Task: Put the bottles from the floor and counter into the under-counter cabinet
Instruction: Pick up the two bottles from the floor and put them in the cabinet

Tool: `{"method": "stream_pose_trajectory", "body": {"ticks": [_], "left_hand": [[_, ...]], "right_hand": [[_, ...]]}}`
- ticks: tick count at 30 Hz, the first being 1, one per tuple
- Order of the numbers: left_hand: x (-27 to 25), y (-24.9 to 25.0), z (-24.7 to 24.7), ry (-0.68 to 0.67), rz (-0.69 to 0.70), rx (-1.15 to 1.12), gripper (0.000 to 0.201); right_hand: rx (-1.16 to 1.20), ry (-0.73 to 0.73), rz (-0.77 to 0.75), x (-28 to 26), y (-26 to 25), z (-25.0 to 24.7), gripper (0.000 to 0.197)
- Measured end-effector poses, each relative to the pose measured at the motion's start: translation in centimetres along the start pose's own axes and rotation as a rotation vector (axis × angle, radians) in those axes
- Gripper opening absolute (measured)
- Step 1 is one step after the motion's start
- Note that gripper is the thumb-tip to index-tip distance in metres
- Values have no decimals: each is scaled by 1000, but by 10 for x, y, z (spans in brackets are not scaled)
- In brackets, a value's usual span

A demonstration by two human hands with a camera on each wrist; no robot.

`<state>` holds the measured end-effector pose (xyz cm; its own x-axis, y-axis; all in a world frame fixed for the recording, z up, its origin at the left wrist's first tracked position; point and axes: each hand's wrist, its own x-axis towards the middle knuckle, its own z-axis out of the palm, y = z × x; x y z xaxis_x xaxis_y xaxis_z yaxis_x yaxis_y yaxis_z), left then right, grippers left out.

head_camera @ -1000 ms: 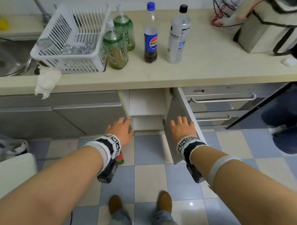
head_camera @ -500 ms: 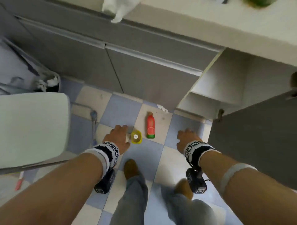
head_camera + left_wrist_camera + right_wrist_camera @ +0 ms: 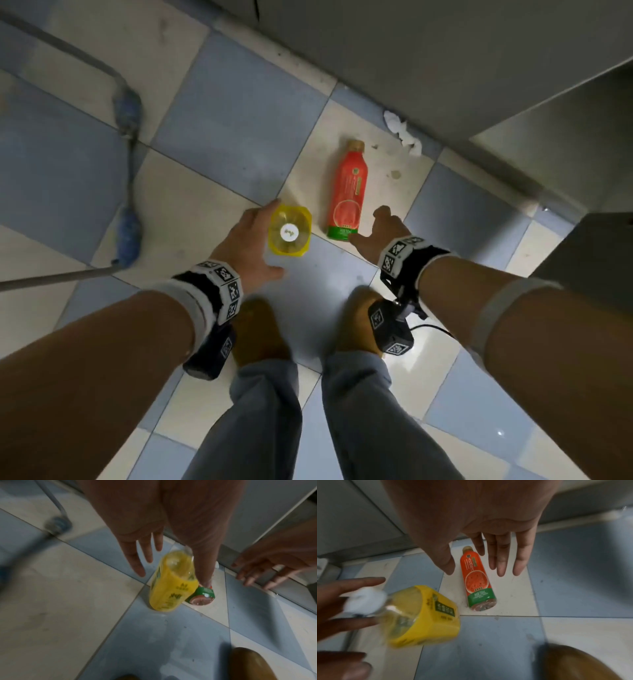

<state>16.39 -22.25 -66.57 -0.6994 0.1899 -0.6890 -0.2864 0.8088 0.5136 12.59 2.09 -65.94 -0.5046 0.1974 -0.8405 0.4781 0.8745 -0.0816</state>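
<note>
Empty hands (image 3: 251,240) over blurred bottles (image 3: 423,616)

Both hands are lowered from the cabinet front to the floor bottles. The left hand (image 3: 251,245), beside the yellow bottle (image 3: 289,233) half a second ago, is now spread around its upright top, fingers straight. The right hand (image 3: 378,230), then well apart from the red bottle (image 3: 346,192), is now brought just beside its base, fingers extended.

Two bottles on floor: one yellow bottle (image 3: 290,233), one red bottle (image 3: 346,192). Two hands: left hand (image 3: 247,247), right hand (image 3: 381,229).
</note>
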Motion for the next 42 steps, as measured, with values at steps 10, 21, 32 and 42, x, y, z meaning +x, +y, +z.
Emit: {"method": "stream_pose_trajectory", "body": {"ticks": [10,21,32,42], "left_hand": [[55,-22,45,174,147,-211,97],[8,45,-15,191,73,-187,100],[-84,228,-107,31,371,-127,111],[-124,384,-96,-97,634,-38,112]], "right_hand": [[190,118,142,113,-40,34,105],[505,75,108,8,6,-24,74],[749,593,306,-214,76,-149,64],[1032,801,635,-321,176,-194,64]]}}
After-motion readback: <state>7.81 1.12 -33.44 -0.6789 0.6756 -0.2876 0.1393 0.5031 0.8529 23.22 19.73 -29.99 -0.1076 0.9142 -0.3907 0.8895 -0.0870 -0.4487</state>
